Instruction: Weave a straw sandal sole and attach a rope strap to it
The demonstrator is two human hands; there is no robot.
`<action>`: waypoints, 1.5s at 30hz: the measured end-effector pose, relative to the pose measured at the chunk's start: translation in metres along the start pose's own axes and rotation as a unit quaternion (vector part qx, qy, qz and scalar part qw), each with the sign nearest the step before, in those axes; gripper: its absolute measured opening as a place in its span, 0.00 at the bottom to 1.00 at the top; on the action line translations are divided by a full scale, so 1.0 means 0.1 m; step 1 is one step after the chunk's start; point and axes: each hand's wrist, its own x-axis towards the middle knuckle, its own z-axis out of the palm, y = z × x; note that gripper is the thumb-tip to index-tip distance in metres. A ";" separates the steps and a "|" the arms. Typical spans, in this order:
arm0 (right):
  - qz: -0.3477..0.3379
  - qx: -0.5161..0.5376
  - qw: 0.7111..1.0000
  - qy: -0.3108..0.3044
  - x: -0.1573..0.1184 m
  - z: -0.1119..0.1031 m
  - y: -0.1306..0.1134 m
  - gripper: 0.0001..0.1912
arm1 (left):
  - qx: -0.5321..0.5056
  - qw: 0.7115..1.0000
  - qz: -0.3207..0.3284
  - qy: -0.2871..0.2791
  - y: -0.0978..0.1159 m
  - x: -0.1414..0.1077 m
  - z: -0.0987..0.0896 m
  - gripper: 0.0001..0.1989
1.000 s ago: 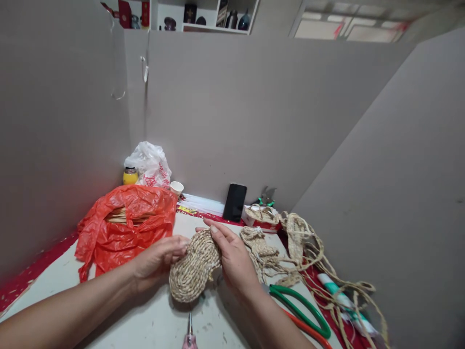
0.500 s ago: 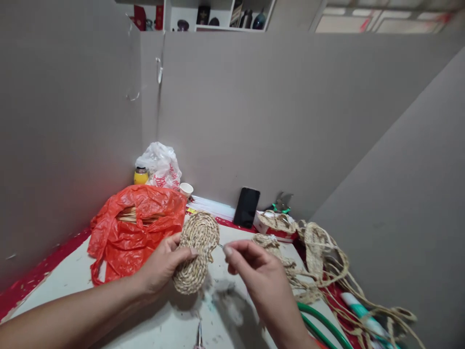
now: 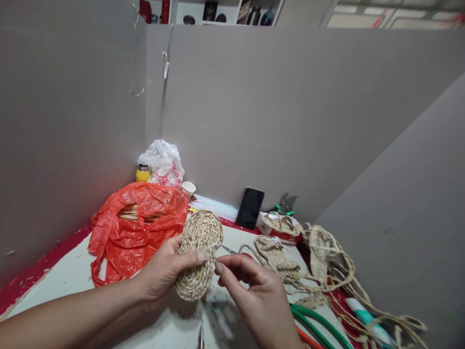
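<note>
My left hand [image 3: 165, 266] grips a braided straw piece [image 3: 201, 232], shaped like a figure eight with coiled rows. Its thumb presses across the narrow waist, and the other fingers are hidden behind. At the right edge of that waist, my right hand [image 3: 245, 286] is closed in a pinch, thumb and index finger touching or very near the straw. What lies between those fingertips is too small to make out. Just beyond the right hand, scissors [image 3: 228, 249] with a red handle lie on the table, partly covered. A pointed metal tool [image 3: 201, 335] shows at the bottom edge.
A red plastic bag [image 3: 141, 242] with straw strips lies left. Behind are a white bag [image 3: 163, 162], a yellow jar [image 3: 143, 173], a paper cup [image 3: 189, 188], a phone [image 3: 250, 208] and pliers [image 3: 286, 204]. Braided cords [image 3: 327, 252] and green tubing [image 3: 316, 322] are at right.
My right hand has moved left and slightly down to the edge of the straw piece. My left thumb reaches farther across the waist. The whole view has shifted slightly.
</note>
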 end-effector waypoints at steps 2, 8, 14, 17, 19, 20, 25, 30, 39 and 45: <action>-0.065 -0.045 0.997 0.010 -0.01 0.00 0.02 0.06 | -0.007 1.000 -0.005 -0.004 -0.01 -0.02 0.01 0.14; -0.223 -0.138 0.965 0.002 -0.04 0.00 0.05 0.05 | -0.026 0.999 -0.017 -0.006 0.00 -0.07 0.07 0.12; -0.288 -0.169 0.942 -0.003 -0.07 -0.02 0.04 0.08 | -0.041 0.999 -0.023 -0.003 0.03 -0.07 0.09 0.11; -0.287 -0.159 0.945 -0.003 -0.08 -0.01 0.02 0.10 | -0.045 0.999 -0.019 0.002 0.04 -0.08 0.08 0.12; -0.281 -0.151 0.948 -0.005 -0.08 0.00 0.01 0.11 | -0.041 0.999 -0.021 0.008 0.05 -0.09 0.09 0.12; -0.278 -0.145 0.950 -0.007 -0.08 0.01 0.00 0.11 | -0.039 0.999 -0.024 0.011 0.05 -0.09 0.09 0.12; -0.241 -0.092 0.965 -0.041 -0.08 0.00 -0.05 0.15 | -0.042 0.999 -0.026 0.005 0.07 -0.09 0.10 0.09; -0.207 -0.038 0.974 -0.077 -0.05 -0.05 -0.06 0.15 | -0.053 0.998 -0.032 -0.012 0.08 -0.07 0.08 0.09; -0.003 0.107 0.993 0.046 -0.04 -0.01 0.07 0.09 | -0.086 0.995 -0.012 -0.043 0.09 -0.06 0.09 0.12; 0.090 0.174 0.980 -0.024 0.05 -0.04 0.01 0.14 | -0.099 0.993 -0.038 -0.060 0.06 -0.07 0.07 0.11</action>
